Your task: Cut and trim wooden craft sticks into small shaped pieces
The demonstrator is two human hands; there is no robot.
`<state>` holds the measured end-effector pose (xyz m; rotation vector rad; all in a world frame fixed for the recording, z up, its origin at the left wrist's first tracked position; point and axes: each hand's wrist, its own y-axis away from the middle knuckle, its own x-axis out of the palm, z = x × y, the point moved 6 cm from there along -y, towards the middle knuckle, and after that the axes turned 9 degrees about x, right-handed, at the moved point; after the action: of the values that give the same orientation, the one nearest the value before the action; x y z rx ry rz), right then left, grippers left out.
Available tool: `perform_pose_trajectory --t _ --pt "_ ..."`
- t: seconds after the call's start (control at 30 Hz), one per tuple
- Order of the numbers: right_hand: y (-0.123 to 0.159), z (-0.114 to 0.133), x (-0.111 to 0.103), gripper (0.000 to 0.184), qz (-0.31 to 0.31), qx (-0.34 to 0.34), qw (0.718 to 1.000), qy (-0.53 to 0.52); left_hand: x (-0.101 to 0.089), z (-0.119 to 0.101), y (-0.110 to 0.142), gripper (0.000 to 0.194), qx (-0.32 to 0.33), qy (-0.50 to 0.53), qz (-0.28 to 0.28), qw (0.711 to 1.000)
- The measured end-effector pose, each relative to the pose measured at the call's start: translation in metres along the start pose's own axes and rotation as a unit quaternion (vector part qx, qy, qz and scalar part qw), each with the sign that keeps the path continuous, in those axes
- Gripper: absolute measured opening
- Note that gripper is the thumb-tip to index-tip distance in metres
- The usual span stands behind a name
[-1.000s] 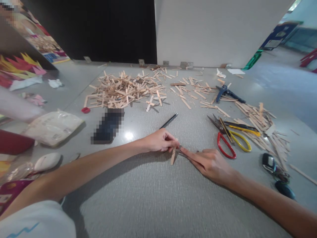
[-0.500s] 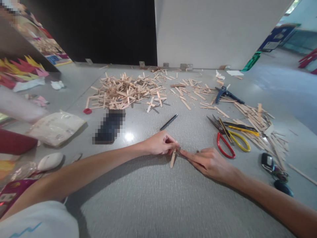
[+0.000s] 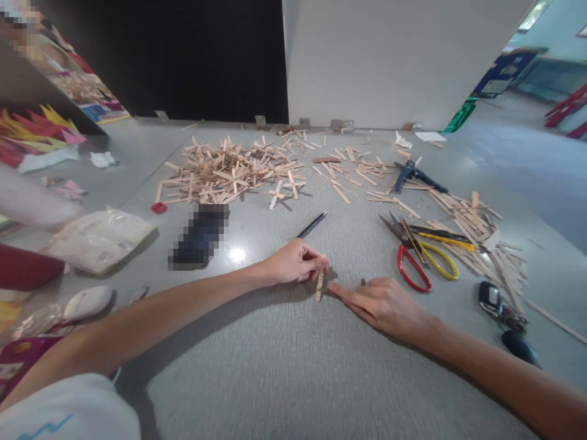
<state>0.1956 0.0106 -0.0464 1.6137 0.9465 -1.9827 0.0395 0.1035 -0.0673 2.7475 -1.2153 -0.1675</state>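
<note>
My left hand (image 3: 298, 261) pinches a short flat wooden craft stick (image 3: 320, 287) between thumb and fingertips, just above the grey table. The stick's lower end points toward me, and its upper part is partly covered by the fingers. My right hand (image 3: 383, 300) rests low over the table to the right, with the index finger stretched toward the stick and a small gap between them. Its other fingers are partly hidden; I see nothing held in it. A black pen (image 3: 312, 225) lies just beyond my left hand.
A heap of craft sticks (image 3: 229, 171) lies at the back. On the right are red-and-yellow-handled scissors (image 3: 413, 269), cutting pliers (image 3: 406, 177), more sticks (image 3: 463, 214) and keys (image 3: 511, 321). A blurred dark phone-like object (image 3: 199, 235), plastic packet (image 3: 101, 238) and white mouse (image 3: 89, 302) are left.
The stick has turned slightly in my left fingers, and its lower end has lifted. My right fingertip has come a little away from the fingers of my left hand. The view has shifted slightly.
</note>
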Motion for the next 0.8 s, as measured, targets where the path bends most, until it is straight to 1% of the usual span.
perform_pose_trajectory --t 0.07,0.2,0.27,0.33,0.4,0.43,0.47,0.5,0.53,0.57,0.6,0.67,0.7,0.73,0.77,0.8 --pt "0.0 0.002 0.0 0.047 0.004 -0.017 1.0 0.006 -0.002 -0.001 0.0 0.034 0.0 0.0 -0.01 1.0" --pt "0.003 -0.005 0.002 0.047 -0.016 0.029 0.999 0.019 -0.001 -0.002 0.001 0.032 -0.003 -0.003 -0.012 1.0" --pt "0.005 -0.005 0.004 0.045 -0.009 0.037 0.999 0.039 -0.001 -0.002 0.001 0.032 0.001 -0.003 -0.025 1.0" --pt "0.006 -0.001 0.006 0.044 0.002 0.02 0.998 0.06 -0.005 -0.004 0.002 0.035 0.017 -0.003 -0.065 0.998" --pt "0.006 0.002 0.001 0.044 -0.009 0.01 0.998 0.063 -0.013 -0.01 0.004 0.039 0.043 -0.006 -0.119 0.992" --pt "0.005 0.002 -0.004 0.044 -0.025 0.02 0.998 0.047 -0.016 -0.015 0.006 0.04 0.054 -0.008 -0.144 0.988" --pt "0.003 0.001 -0.012 0.044 -0.051 0.047 0.997 0.018 -0.019 -0.022 0.009 0.04 0.065 -0.008 -0.163 0.985" --pt "0.002 -0.003 -0.021 0.044 -0.079 0.088 0.993 -0.022 -0.02 -0.029 0.012 0.04 0.072 -0.005 -0.173 0.982" --pt "0.0 -0.008 -0.031 0.043 -0.105 0.138 0.982 -0.071 -0.02 -0.037 0.017 0.038 0.077 0.0 -0.178 0.981" --pt "-0.002 -0.014 -0.042 0.041 -0.128 0.192 0.965 -0.123 -0.017 -0.046 0.021 0.036 0.086 0.017 -0.177 0.98" --pt "-0.005 -0.019 -0.051 0.037 -0.14 0.24 0.945 -0.173 -0.012 -0.055 0.026 0.037 0.094 0.027 -0.16 0.982" --pt "-0.014 -0.022 -0.07 0.027 -0.136 0.302 0.906 -0.262 0.003 -0.075 0.036 0.034 0.116 0.018 -0.115 0.986" --pt "-0.02 -0.02 -0.079 0.024 -0.13 0.311 0.891 -0.303 0.01 -0.084 0.041 0.031 0.128 0.014 -0.108 0.986" --pt "-0.027 -0.017 -0.088 0.024 -0.12 0.314 0.879 -0.338 0.016 -0.091 0.045 0.028 0.126 0.014 -0.105 0.986" --pt "-0.034 -0.014 -0.097 0.024 -0.122 0.311 0.868 -0.368 0.024 -0.096 0.049 0.026 0.118 0.015 -0.088 0.989" --pt "-0.041 -0.01 -0.104 0.022 -0.122 0.308 0.857 -0.395 0.031 -0.099 0.052 0.017 0.102 0.01 -0.067 0.992"
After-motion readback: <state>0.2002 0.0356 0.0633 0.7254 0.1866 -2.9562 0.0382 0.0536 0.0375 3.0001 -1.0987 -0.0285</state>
